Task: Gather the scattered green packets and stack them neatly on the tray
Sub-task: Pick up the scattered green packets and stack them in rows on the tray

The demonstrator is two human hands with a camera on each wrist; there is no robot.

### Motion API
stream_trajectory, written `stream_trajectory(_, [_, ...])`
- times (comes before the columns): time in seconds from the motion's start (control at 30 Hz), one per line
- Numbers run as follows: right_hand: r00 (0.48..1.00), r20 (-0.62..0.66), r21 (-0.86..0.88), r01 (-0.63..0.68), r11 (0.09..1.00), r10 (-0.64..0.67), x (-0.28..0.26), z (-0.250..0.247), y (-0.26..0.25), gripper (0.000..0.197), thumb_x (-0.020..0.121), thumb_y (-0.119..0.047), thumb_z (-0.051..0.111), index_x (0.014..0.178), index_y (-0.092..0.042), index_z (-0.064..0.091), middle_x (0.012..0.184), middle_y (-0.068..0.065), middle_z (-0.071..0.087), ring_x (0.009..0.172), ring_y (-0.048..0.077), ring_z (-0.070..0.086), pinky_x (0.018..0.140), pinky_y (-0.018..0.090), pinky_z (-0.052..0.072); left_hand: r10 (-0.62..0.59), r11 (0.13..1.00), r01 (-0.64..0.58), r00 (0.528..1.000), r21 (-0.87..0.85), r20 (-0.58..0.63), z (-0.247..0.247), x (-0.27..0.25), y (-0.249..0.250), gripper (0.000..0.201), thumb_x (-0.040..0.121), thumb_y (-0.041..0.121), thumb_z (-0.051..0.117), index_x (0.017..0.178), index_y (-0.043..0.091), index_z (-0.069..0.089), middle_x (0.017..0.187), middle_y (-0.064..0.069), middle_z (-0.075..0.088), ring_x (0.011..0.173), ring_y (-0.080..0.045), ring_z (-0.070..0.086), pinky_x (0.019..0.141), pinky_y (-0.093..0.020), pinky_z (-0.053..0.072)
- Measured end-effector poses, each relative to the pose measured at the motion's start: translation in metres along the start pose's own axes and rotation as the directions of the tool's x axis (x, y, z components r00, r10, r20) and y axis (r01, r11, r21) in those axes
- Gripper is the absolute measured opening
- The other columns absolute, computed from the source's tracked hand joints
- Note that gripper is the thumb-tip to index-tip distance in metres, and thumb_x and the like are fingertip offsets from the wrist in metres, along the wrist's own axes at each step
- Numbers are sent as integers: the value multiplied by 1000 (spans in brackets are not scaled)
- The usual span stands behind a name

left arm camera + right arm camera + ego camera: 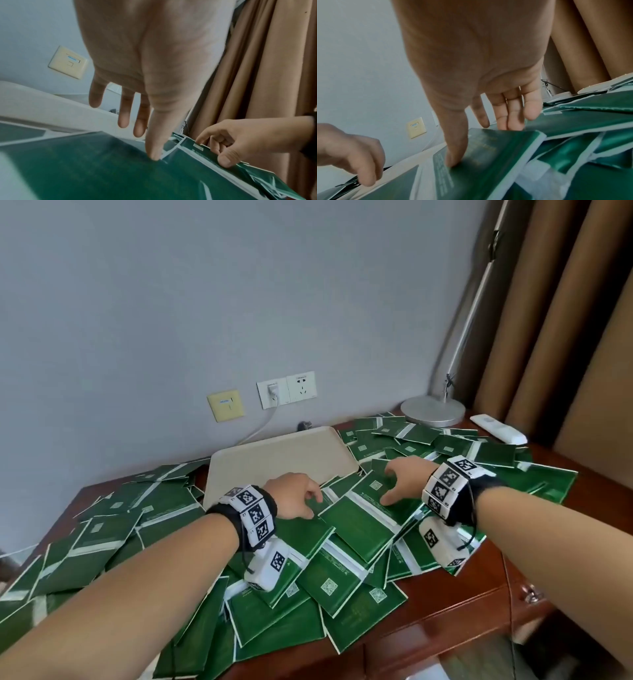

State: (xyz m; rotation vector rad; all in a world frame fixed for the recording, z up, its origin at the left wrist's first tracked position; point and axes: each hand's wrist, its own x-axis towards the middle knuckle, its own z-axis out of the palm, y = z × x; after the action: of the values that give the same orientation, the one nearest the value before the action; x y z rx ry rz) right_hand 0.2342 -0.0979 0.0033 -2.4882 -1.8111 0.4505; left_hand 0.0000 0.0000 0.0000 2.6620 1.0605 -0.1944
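Green packets (pixel 102 539) lie scattered in an overlapping heap across the wooden desk. The beige tray (pixel 274 460) sits at the back centre with nothing on its visible surface; its rim (pixel 42 105) shows in the left wrist view. My right hand (pixel 388 487) spans the top green packet (pixel 359 529) just in front of the tray. Its thumb (pixel 453 159) presses the packet's face (pixel 496 155) and its fingers (pixel 510 121) hook over the far edge. My left hand (pixel 313 505) is beside it, fingers (pixel 123 119) relaxed, thumb tip touching a packet (pixel 85 169) near its corner.
A lamp base (pixel 433 407) and a white remote (pixel 498 429) stand at the desk's back right, with a brown curtain (pixel 565 320) behind. Wall sockets (pixel 287 388) with a plugged cable sit above the tray. Bare wood (pixel 462 604) shows at the front right edge.
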Motion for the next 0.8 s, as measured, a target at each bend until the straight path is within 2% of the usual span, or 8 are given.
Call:
stream_trajectory(0.13, [999,-4,37,-33,999,34,5,3,0,69,74,-37,81,132,-15,52,126,2,59,110,20,58,92,30,49,24,1000,-23,998,-13,55,1,-5,-6,36,86,26,73,122,27,65,127,3,58,117,-18,54,104,-38,42])
stream_trajectory(0.27, [997,-63,83,-38,996,43,8,-8,3,51,74,-21,82,121,-15,62,116,3,65,100,19,60,88,30,50,59,998,-57,993,-19,100,2,-6,-9,35,87,27,73,121,28,66,127,3,58,117,-17,54,105,-38,42])
stream_trajectory(0.43, [986,-166,84,28,996,-14,9,-28,4,43,78,-15,77,119,-14,65,110,4,65,94,19,61,86,32,52,89,996,-87,987,-19,134,0,-5,-13,33,86,29,74,119,26,67,122,4,58,112,-13,55,102,-32,42])
stream_trajectory(0.53, [981,-176,64,87,994,-75,9,-29,-2,34,81,-14,73,114,-16,66,109,4,65,95,21,63,86,36,54,98,995,-99,983,1,157,1,-2,-16,28,85,28,75,112,27,68,115,7,57,107,-13,55,100,-34,44])
stream_trajectory(0.63, [978,-178,53,119,991,-108,9,-27,-9,29,82,-14,71,111,-17,67,106,4,67,93,21,63,86,37,54,89,995,-96,985,38,146,-1,-2,-18,14,85,26,75,97,27,67,109,8,58,102,-14,56,95,-34,45])
stream_trajectory(0.7, [975,-183,50,141,989,-130,9,-26,-13,28,83,-13,69,111,-16,67,105,4,66,93,21,62,85,35,53,91,995,-94,988,16,124,-6,-2,-19,10,87,23,73,94,24,66,103,7,61,98,-15,58,88,-30,46])
stream_trajectory(0.8, [967,-199,45,172,984,-160,9,-26,-16,25,84,-12,66,109,-16,68,104,5,67,92,22,62,81,33,52,81,993,-82,997,-90,-7,-19,-1,-26,8,88,19,71,91,22,65,92,11,61,88,-11,59,79,-23,45])
